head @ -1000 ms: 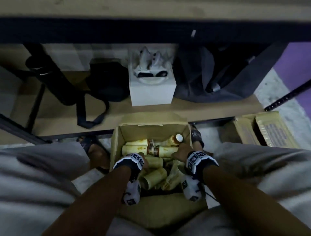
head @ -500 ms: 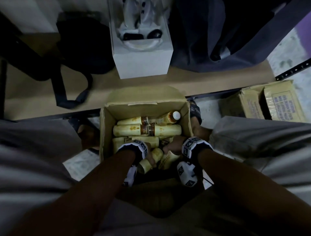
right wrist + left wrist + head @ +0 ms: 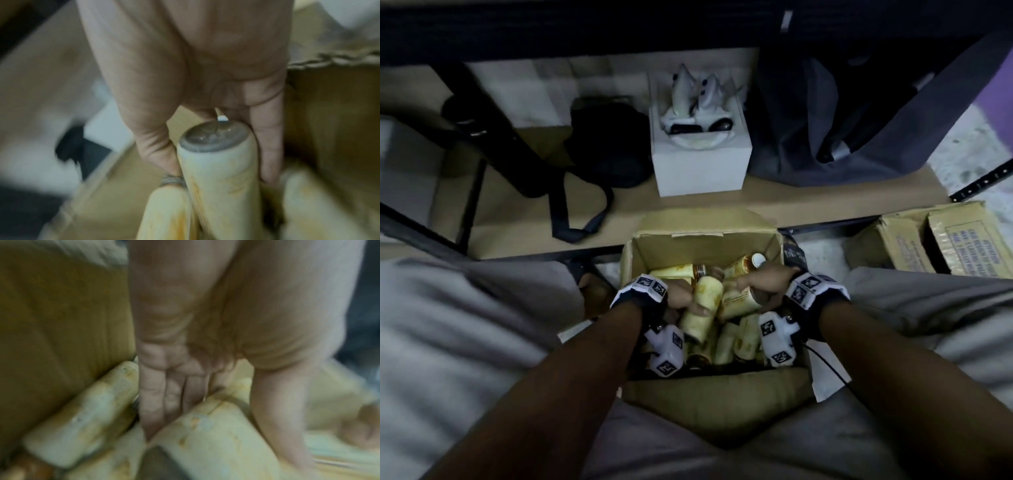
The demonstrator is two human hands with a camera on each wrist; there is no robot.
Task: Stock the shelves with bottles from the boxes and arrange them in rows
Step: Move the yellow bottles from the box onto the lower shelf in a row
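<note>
**A:** What is the setting?

**B:** A dim storage spot. A low wooden shelf (image 3: 774, 209) runs beyond both hands, carrying a white box (image 3: 702, 168) and dark bags. An open cardboard box (image 3: 640, 260) sits on the floor between the person's knees, full of pale yellow bottles lying jumbled.

**A:** What has just changed?

**B:** Half a second ago both hands were low in the near part of the box, among the bottles. Now each has closed on one. The left hand (image 3: 681, 298) wraps a bottle (image 3: 702, 308) that tilts up out of the pile. The right hand (image 3: 763, 284), further in by the right wall, curls thumb and fingers round another bottle (image 3: 222, 178), its grey base facing the wrist.

**A:** Are the bottles free of the box?

**B:** Not yet. Both remain inside its walls, touching neighbours.

**A:** What does that mean for the job?

**B:** Picking looks done for this pair. Lifting them towards the shelf likely comes next. No bottles stand on the visible shelf.
</note>
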